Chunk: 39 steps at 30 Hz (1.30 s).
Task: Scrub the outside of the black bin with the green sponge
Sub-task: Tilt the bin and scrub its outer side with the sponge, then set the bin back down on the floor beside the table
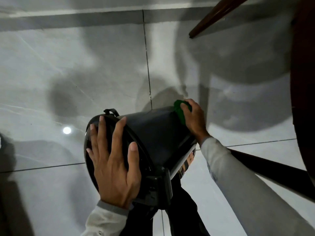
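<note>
The black bin (153, 133) lies tilted on its side above the floor, its lidded top end toward me and its base pointing away to the right. My left hand (114, 160) is spread flat over the lid end, fingers wrapped around the rim, gripping it. My right hand (194, 116) presses the green sponge (179, 110) against the bin's outer wall near the base edge. Most of the sponge is hidden under my fingers.
Glossy grey floor tiles (76, 74) lie below, with a light reflection at the left. Dark wooden furniture legs (214, 16) and a curved wooden edge (303, 99) crowd the right side. A dark rail (272, 172) runs under my right sleeve.
</note>
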Each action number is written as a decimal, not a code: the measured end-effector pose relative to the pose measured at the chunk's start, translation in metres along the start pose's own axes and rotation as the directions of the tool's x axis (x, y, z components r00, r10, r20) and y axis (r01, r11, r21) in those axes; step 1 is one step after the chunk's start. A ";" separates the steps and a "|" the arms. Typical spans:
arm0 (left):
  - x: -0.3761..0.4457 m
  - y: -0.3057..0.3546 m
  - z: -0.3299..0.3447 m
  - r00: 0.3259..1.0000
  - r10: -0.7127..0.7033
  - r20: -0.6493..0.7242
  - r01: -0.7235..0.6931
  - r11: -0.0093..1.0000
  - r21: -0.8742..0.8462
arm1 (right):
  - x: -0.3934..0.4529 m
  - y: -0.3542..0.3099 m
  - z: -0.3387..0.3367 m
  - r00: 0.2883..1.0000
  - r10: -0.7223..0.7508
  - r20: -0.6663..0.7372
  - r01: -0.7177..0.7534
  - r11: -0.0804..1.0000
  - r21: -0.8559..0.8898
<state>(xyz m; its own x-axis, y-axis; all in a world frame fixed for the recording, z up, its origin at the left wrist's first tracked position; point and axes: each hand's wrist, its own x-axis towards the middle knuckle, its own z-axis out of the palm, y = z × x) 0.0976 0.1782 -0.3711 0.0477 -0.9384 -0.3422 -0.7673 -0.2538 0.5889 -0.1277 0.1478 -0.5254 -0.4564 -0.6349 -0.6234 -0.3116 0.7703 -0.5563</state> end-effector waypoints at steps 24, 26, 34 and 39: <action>0.132 0.039 -0.011 0.949 -0.283 0.142 0.262 0.954 0.149 | -0.039 -0.182 -0.097 0.923 -0.350 -0.160 0.380 0.764 0.521; 0.142 0.040 -0.014 0.924 -0.364 0.116 0.357 0.931 0.080 | -0.046 -0.210 -0.104 0.877 -0.439 -0.196 0.475 0.729 0.493; 0.194 0.081 -0.012 0.852 -0.505 0.139 0.505 0.862 0.038 | -0.080 -0.259 -0.096 0.679 -0.727 -0.096 0.661 0.664 -0.349; 0.193 0.106 -0.035 0.893 -0.410 0.184 0.402 0.912 0.078 | -0.115 -0.283 -0.131 0.544 -0.816 -0.197 0.678 0.566 -0.470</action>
<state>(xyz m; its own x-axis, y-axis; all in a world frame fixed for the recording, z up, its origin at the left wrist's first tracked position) 0.0478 -0.0381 -0.3492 0.2390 -0.6912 -0.6820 -0.7307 -0.5906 0.3425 -0.0969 0.0108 -0.2246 -0.1583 -0.9620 0.2227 -0.8770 0.0334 -0.4793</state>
